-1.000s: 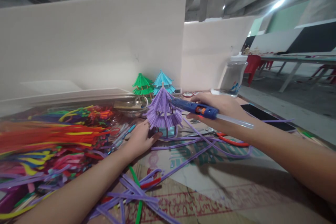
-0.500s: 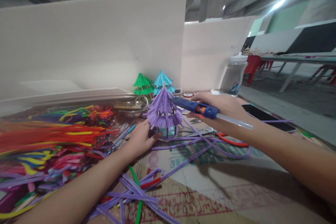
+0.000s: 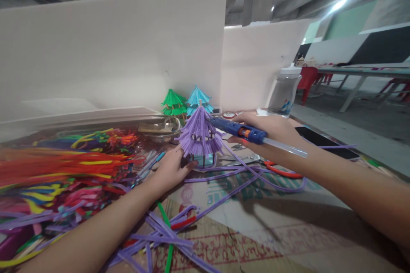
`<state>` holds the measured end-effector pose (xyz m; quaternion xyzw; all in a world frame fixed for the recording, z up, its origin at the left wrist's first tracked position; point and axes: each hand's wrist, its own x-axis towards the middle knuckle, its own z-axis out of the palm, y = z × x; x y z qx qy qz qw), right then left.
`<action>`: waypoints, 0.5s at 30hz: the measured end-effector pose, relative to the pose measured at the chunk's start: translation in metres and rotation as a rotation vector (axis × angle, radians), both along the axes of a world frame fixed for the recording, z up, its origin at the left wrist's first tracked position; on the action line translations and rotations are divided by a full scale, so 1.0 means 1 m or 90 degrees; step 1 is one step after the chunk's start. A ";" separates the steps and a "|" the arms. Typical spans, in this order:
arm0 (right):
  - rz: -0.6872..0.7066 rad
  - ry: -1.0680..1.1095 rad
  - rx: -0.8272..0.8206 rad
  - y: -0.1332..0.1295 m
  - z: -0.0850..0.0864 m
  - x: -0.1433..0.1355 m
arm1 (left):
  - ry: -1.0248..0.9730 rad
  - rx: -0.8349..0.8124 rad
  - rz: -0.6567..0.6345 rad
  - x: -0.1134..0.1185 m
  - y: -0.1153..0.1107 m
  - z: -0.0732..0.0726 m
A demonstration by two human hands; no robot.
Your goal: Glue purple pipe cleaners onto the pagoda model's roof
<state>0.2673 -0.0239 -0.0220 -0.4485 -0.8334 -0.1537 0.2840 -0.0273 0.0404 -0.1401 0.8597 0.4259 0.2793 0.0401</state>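
A small purple pavilion (image 3: 200,134) with two tiers of pipe-cleaner roof stands upright on the table. My left hand (image 3: 173,166) grips its base at the lower left, the thumb in front and the other fingers partly hidden behind. A blue glue gun (image 3: 238,130), with a clear glue stick out of its back end, is held in my right hand (image 3: 267,130). Its nozzle points left and meets the right side of the upper purple roof. Behind stand a green pavilion (image 3: 173,101) and a light blue one (image 3: 197,99).
Colourful pipe cleaners (image 3: 64,164) are heaped at the left, loose purple ones (image 3: 173,234) in front. Red-handled scissors (image 3: 283,171), a black phone (image 3: 325,143) and a clear bottle (image 3: 285,91) are at the right. A metal bowl (image 3: 160,137) sits behind my left hand; white boards (image 3: 112,55) rise behind.
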 end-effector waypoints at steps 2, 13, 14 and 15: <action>-0.013 -0.003 0.003 -0.001 0.000 0.000 | 0.001 0.002 0.001 0.000 0.000 0.000; 0.020 -0.021 0.011 -0.003 -0.001 0.000 | -0.010 -0.001 -0.001 0.001 -0.001 0.001; 0.023 -0.022 0.008 -0.003 -0.001 0.000 | -0.010 0.000 0.000 0.001 -0.001 0.001; 0.027 -0.025 0.007 -0.004 0.000 0.000 | -0.009 0.002 0.003 0.001 -0.001 0.001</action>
